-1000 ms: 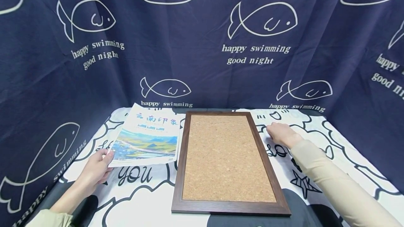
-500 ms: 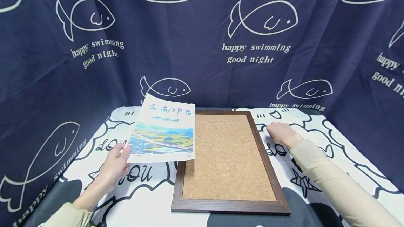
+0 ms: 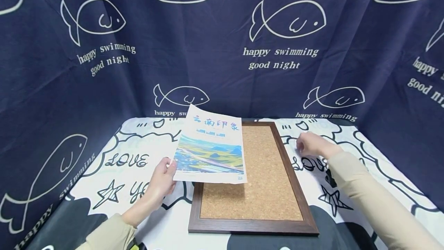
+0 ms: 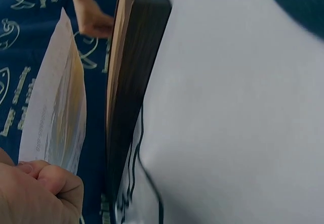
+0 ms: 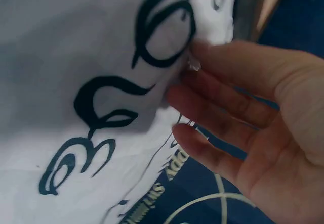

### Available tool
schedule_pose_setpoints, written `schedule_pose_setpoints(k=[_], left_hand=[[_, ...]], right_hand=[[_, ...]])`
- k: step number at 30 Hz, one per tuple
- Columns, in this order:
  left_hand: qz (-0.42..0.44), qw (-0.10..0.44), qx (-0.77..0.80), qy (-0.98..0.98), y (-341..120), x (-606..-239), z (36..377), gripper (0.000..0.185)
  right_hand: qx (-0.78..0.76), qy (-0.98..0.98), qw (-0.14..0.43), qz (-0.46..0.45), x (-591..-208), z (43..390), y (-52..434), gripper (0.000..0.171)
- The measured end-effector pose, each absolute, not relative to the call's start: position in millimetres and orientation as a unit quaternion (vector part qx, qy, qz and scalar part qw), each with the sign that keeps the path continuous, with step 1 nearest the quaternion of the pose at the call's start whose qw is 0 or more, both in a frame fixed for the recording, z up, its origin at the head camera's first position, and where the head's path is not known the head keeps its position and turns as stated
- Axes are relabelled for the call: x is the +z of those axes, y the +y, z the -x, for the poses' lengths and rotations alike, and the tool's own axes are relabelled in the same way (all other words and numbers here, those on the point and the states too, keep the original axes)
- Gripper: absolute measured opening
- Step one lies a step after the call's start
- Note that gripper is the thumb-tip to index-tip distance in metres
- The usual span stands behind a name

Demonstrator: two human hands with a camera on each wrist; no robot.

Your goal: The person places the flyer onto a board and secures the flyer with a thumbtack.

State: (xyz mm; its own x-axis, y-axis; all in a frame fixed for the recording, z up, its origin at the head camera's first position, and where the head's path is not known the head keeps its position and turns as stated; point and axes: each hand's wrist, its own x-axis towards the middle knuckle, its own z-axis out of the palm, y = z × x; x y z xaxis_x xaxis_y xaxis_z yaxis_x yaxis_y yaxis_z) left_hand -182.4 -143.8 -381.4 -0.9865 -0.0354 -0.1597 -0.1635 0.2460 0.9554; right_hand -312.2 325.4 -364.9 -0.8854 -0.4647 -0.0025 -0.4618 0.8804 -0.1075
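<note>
My left hand (image 3: 162, 180) pinches a printed sheet of paper (image 3: 211, 146) by its lower left edge. Blue Chinese characters run along its top, above a colourful landscape picture. The sheet is raised over the left half of a corkboard (image 3: 267, 188) with a dark brown frame, which lies on the cloth. In the left wrist view the paper (image 4: 43, 97) bows, its thumb-side edge gripped. To the right of the board is my right hand (image 3: 312, 144), close over the cloth. Its fingertips pinch a small clear piece (image 5: 194, 64), too blurred to identify, in the right wrist view.
A white cloth (image 3: 126, 151) with black lettering and stars covers the table under the board. Behind and at both sides hangs a navy curtain (image 3: 222, 49) with white fish drawings.
My left hand has carried the sheet rightward, from beside the corkboard to over its left half. The right hand has stayed right of the board, shifting only slightly.
</note>
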Motion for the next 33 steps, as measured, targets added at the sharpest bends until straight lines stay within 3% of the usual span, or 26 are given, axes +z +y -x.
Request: schedule_pose_setpoints(k=[10,15,22,33], left_hand=[[0.057,0.070,0.633,0.769,-117,-390,181,0.026],[0.066,0.084,0.640,0.761,-108,-392,180,0.023],[0.055,0.110,0.640,0.758,-97,-393,175,0.023],[0.004,0.153,0.647,0.747,-85,-396,172,0.020]], right_hand=[[-0.128,0.959,0.014,0.251,-369,312,346,0.018],[-0.105,0.963,0.012,0.250,-373,311,344,0.015],[-0.056,0.969,0.016,0.241,-373,312,337,0.024],[-0.052,0.971,0.022,0.233,-368,311,333,0.014]])
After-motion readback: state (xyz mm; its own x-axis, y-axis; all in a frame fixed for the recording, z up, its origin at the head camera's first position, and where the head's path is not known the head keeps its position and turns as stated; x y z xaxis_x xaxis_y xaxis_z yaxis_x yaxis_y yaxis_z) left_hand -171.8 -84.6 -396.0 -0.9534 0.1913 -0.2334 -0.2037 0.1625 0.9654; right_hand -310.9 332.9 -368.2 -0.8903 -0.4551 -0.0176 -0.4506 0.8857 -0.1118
